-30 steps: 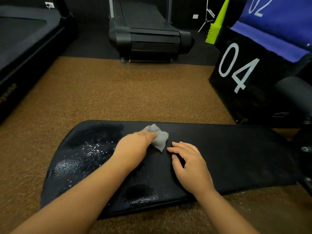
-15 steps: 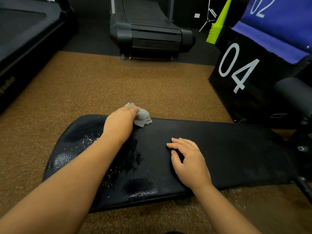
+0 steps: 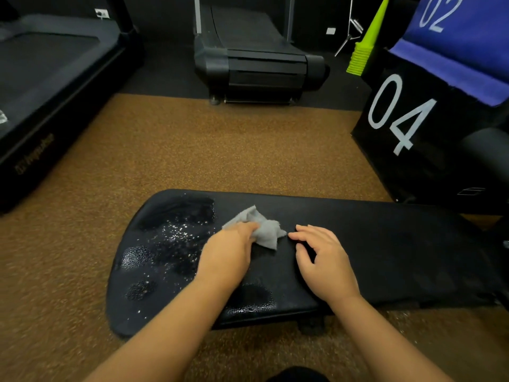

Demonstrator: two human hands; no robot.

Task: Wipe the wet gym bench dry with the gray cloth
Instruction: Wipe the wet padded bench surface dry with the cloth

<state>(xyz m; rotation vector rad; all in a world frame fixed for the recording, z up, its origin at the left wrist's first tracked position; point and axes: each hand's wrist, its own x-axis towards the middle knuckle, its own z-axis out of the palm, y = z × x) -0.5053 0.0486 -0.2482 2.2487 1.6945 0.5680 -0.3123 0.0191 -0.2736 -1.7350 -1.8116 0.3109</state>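
The person is leaning over the gym bench (image 3: 371, 244), and the wiping is well under way but far from done. The left hand (image 3: 228, 255) is pressing the gray cloth (image 3: 264, 230) onto the black pad near its middle, fingers curled over the bunched fabric so that only its far and right edges are poking out. The right hand (image 3: 325, 260) is resting just beside the cloth, fingers loosely spread on the pad and holding nothing, seemingly bracing the bench. To the left of the cloth, water droplets (image 3: 170, 238) are glinting across the rounded end, and another wet patch (image 3: 250, 299) is sitting near the front edge by the left forearm. The right stretch of the pad is looking dull and probably dry, though the dim light makes that hard to judge. The next move is calling for the cloth to be swept leftward through the beaded area with firm pressure, then drawn back along the near edge.
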